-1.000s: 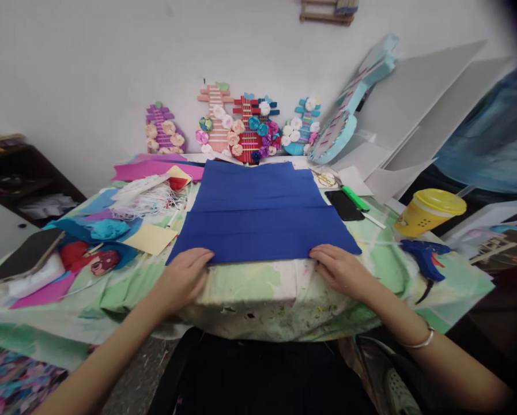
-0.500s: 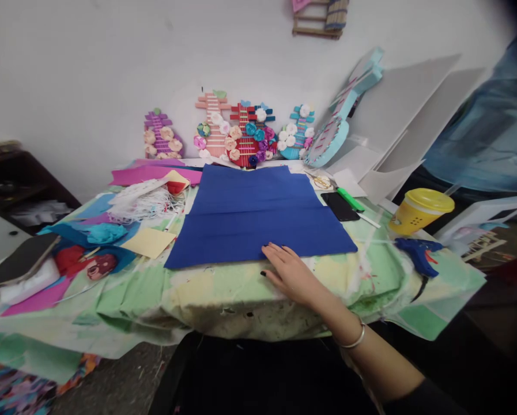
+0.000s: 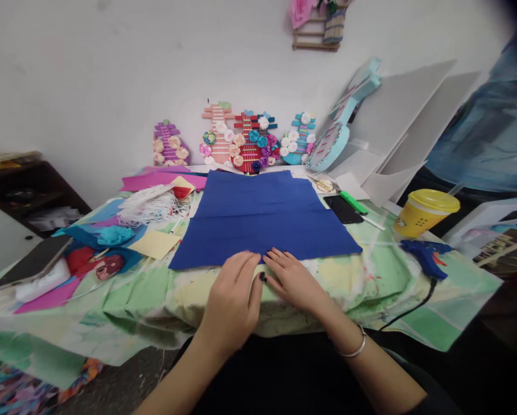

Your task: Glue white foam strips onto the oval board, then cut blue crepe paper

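Note:
A large dark blue sheet (image 3: 262, 213), maybe crepe paper or cloth, lies spread on the table with creases running across it. My right hand (image 3: 295, 282) rests flat on its near edge, fingers stretched forward and slightly apart, a bangle on the wrist. Beside it, my left hand (image 3: 234, 297) reaches over the same edge, fingers extended and a little bent, thumb apart. Both thumb tips come close together at the sheet's front edge. I see nothing held in either hand.
Decorated paper guitars (image 3: 246, 141) lean against the wall. To the right are a phone (image 3: 343, 208), a green cutter (image 3: 352, 203), scissors (image 3: 325, 185), a yellow-lidded cup (image 3: 426, 213) and a blue glue gun (image 3: 426, 256) with its cord. White strings (image 3: 148, 207) and coloured scraps lie left.
My left hand has come into view from below and now lies at the sheet's near edge beside my right hand. The right hand stays at that edge; the view has shifted slightly.

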Demonstrator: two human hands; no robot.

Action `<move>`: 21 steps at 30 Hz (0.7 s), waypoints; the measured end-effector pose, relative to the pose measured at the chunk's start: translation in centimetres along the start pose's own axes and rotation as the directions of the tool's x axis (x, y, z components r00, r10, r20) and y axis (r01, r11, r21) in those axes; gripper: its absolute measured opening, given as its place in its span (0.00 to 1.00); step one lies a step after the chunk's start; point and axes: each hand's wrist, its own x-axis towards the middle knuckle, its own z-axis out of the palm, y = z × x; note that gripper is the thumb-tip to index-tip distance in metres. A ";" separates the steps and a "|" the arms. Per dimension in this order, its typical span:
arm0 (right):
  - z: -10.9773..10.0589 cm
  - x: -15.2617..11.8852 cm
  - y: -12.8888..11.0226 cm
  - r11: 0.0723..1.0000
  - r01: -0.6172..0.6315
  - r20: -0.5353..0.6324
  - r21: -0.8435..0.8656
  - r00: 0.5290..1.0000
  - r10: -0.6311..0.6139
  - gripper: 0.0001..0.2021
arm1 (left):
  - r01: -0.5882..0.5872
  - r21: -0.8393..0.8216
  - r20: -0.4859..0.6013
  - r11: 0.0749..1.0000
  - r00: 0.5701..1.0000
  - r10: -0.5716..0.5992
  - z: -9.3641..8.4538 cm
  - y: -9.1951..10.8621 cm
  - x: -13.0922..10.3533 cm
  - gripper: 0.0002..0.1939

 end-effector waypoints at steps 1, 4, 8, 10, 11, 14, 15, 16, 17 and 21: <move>0.0 0.0 0.0 1.000 0.005 -0.007 -0.004 1.000 -0.005 0.23 | 0.018 0.039 0.043 0.999 0.999 -0.020 1.0 -0.4 0.2 0.19; 0.0 0.0 -0.1 0.999 0.014 0.004 -0.029 1.000 -0.013 0.22 | 0.066 0.172 0.248 0.983 0.963 -0.108 3.7 -1.5 0.3 0.23; -0.1 -0.1 -0.2 0.998 0.011 0.014 -0.067 1.000 -0.010 0.21 | 0.092 0.253 0.352 0.963 0.918 -0.181 4.3 -2.0 -0.4 0.26; -0.1 -0.2 -0.2 0.996 0.004 0.009 -0.084 1.000 -0.004 0.20 | 0.117 0.289 0.343 0.950 0.914 -0.217 3.6 -2.1 -0.8 0.27; -0.1 -0.2 -0.1 0.996 0.002 0.009 -0.091 1.000 -0.001 0.20 | 0.134 0.311 0.336 0.941 0.911 -0.241 3.2 -2.2 -1.0 0.28; 0.1 -0.4 0.0 0.994 -0.011 0.015 -0.108 1.000 0.013 0.20 | 0.197 0.393 0.318 0.898 0.887 -0.334 1.9 -3.1 -1.8 0.31; 0.1 -0.4 0.1 0.994 -0.014 0.017 -0.111 1.000 0.016 0.20 | 0.223 0.424 0.310 0.878 0.875 -0.372 1.5 -3.6 -2.1 0.32; 0.1 -0.4 0.1 0.993 -0.016 0.018 -0.115 1.000 0.018 0.20 | 0.247 0.452 0.300 0.857 0.863 -0.407 1.1 -4.2 -2.5 0.33; 0.1 -0.5 0.1 0.993 -0.018 0.019 -0.118 1.000 0.020 0.20 | 0.267 0.476 0.293 0.838 0.850 -0.437 0.7 -4.8 -2.8 0.34; 0.1 -0.4 0.1 0.991 -0.015 0.010 -0.130 1.000 0.016 0.20 | 0.313 0.536 0.275 0.784 0.813 -0.513 -0.7 -7.3 -4.3 0.35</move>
